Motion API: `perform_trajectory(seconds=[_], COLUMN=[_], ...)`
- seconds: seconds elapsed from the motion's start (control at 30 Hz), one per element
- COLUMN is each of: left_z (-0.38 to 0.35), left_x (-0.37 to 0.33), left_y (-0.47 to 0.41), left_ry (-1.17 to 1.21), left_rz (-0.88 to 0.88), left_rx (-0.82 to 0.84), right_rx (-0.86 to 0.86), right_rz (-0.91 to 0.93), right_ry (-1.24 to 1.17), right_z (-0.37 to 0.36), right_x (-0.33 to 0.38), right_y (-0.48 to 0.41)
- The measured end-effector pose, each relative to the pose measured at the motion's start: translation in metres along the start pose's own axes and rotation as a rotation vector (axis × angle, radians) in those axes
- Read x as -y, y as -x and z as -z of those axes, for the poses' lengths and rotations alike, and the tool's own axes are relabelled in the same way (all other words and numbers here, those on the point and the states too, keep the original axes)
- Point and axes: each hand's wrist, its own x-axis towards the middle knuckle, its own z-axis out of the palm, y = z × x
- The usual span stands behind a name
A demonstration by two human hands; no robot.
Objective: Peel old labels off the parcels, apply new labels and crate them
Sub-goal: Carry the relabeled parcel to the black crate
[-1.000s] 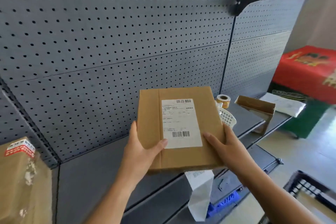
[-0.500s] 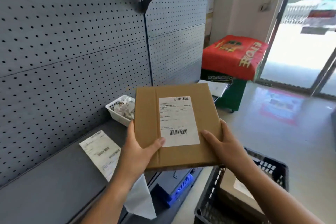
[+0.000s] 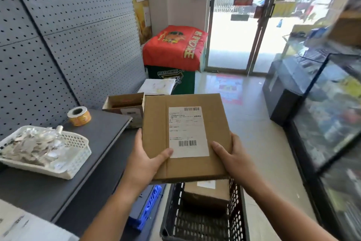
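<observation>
Squarely between both hands sits a flat brown cardboard parcel (image 3: 156, 119), held face up in the air above a black plastic lattice crate (image 3: 236, 197). A white printed shipping label (image 3: 188, 132) with two barcodes is stuck flat on its top face. The left hand (image 3: 144, 164) grips the near left corner, with its thumb on top touching the label's lower corner and its fingers hidden beneath. The right hand (image 3: 234, 158) grips the near right edge the same way, thumb on top and fingers underneath. Inside the crate lies a second brown cardboard parcel (image 3: 205, 195). To the left, a dark grey shelf (image 3: 97, 143) carries a white perforated plastic basket (image 3: 76, 162) of torn paper scraps (image 3: 31, 147), an orange roll of tape (image 3: 79, 116) and, past the shelf's far end, a small open cardboard box (image 3: 125, 104).
</observation>
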Motion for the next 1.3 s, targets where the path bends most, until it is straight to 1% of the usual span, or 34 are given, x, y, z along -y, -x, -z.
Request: perform_trajectory(seconds=[0.1, 0.27, 0.5, 0.73, 0.87, 1.1, 1.23, 1.3], left_z=[-0.018, -0.039, -0.069, -0.101, -0.126, -0.175, -0.197, -0.201], left_x=[0.001, 0.014, 0.033, 0.048, 0.063, 0.107, 0.142, 0.155], left_y=[-0.020, -0.060, -0.088, -0.111, -0.123, -0.136, -0.146, -0.149], left_ry=[0.006, -0.021, -0.033, -0.107, -0.129, -0.168, -0.185, -0.192], left_rz=[-0.011, 0.020, 0.037, 0.079, 0.148, 0.259, 0.309, 0.327], left_rx=[0.072, 0.201, 0.323, 0.360, 0.342, 0.315, 0.324, 0.335], right_rx=[-0.049, -0.120, -0.181, -0.164, -0.110, -0.055, -0.012, 0.003], right_rz=[-0.047, -0.107, -0.164, -0.226, -0.258, -0.340, -0.404, -0.431], right_ry=[-0.016, -0.037, -0.053, -0.055, -0.052, -0.060, -0.048, -0.045], right_z=[0.008, 0.016, 0.019, 0.022, 0.026, 0.027, 0.020, 0.016], right_x=[-0.016, -0.031, -0.059, -0.102, -0.131, -0.186, -0.223, -0.231], right_y=[-0.009, -0.024, -0.037, -0.066, -0.093, -0.125, -0.140, -0.142])
